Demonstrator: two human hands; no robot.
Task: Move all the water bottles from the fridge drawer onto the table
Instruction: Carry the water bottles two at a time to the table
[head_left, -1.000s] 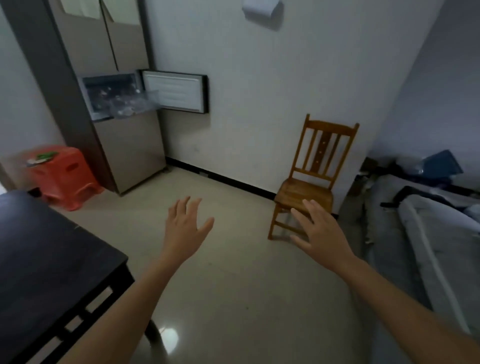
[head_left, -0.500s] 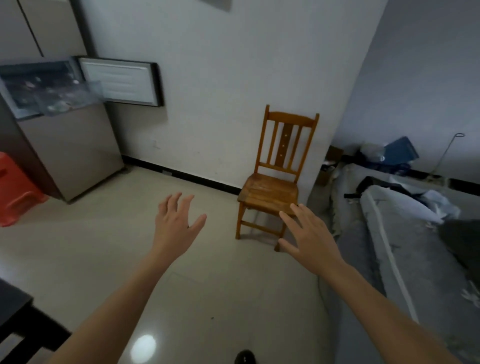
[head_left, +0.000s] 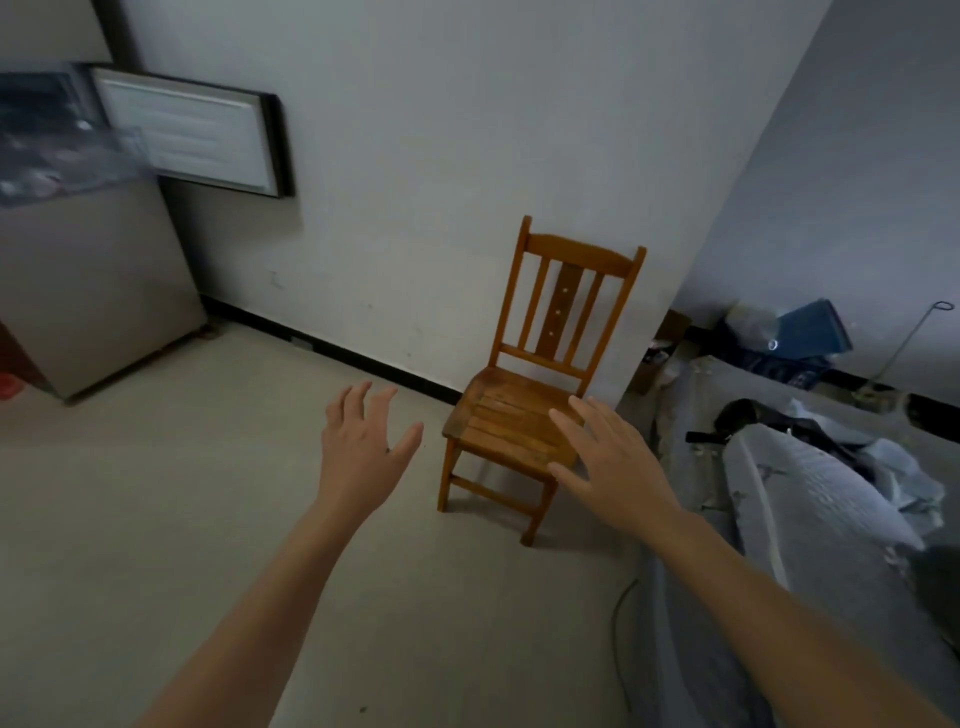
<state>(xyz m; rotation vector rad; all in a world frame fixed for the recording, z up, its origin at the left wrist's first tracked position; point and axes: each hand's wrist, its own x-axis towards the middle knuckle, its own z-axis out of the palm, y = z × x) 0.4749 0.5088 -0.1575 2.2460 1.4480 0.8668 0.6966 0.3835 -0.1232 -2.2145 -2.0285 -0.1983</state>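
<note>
The grey fridge (head_left: 98, 291) stands at the far left with its small door (head_left: 192, 135) swung open against the wall. A clear drawer (head_left: 62, 156) sticks out of the open compartment; its contents are blurred and I cannot make out single bottles. My left hand (head_left: 363, 447) is raised over the floor with fingers spread and nothing in it. My right hand (head_left: 613, 457) is also open and empty, held in front of the chair seat. The table is out of view.
A wooden chair (head_left: 535, 384) stands against the white wall ahead. To the right lies a grey covered mattress (head_left: 810, 488) with dark clutter and a blue box (head_left: 810, 332) behind it. A cable (head_left: 621, 623) runs along the beige floor.
The view has swung to the right: the fridge slid to the left edge, the dark table and orange stool left the frame. Both hands stayed raised and open.
</note>
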